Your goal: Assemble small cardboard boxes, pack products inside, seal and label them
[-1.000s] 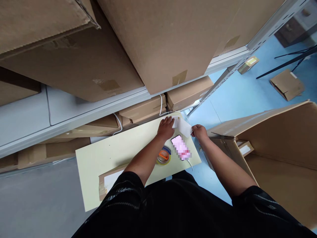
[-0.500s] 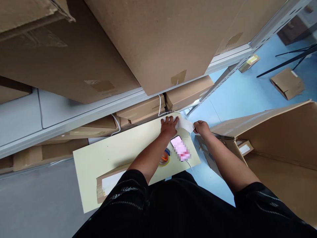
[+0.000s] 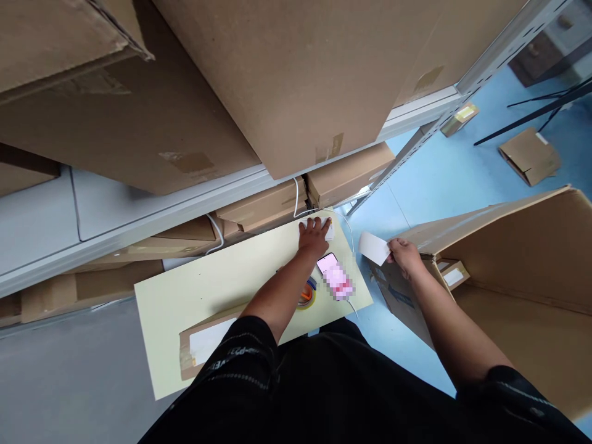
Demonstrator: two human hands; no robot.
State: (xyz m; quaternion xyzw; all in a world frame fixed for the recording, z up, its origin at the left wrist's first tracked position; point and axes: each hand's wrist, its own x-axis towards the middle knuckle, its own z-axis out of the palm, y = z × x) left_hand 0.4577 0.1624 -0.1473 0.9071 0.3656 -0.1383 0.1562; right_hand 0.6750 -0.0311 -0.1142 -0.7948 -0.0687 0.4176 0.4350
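- One white label (image 3: pixel 374 248) pinched at its right edge by the right hand (image 3: pixel 403 255), held clear in the air beyond the desk's right edge, over the blue floor (image 3: pixel 439 179).
- Long axis of the label roughly level, running leftward from the closed fingers (image 3: pixel 392 245) toward the desk; free end pointing at the left hand.
- Just beside and behind the label: the flap of a big open carton (image 3: pixel 518 246), with a small labelled box (image 3: pixel 452 275) inside it. Right hand far nearer to that carton than the left.
- Left hand (image 3: pixel 314 235) well apart from the label, flat on the far right corner of the pale yellow desk (image 3: pixel 208 290), fingers spread and pressing down on a small white device (image 3: pixel 329 230); gripping nothing that can be made out.
- Near the left wrist: a phone (image 3: pixel 335 276) with a lit screen and a white cable (image 3: pixel 351 305) trailing off the desk edge, plus tape rolls (image 3: pixel 306 295) partly hidden under the forearm.
- Closer to the body on the desk: a flat brown parcel (image 3: pixel 203 339) with a white label on its face, partly covered by the black sleeve.
- Beyond the desk: metal shelving (image 3: pixel 139 216) stacked with large cardboard boxes (image 3: pixel 287 80), flatter boxes beneath, a white wire (image 3: pixel 296 197) hanging down between them.
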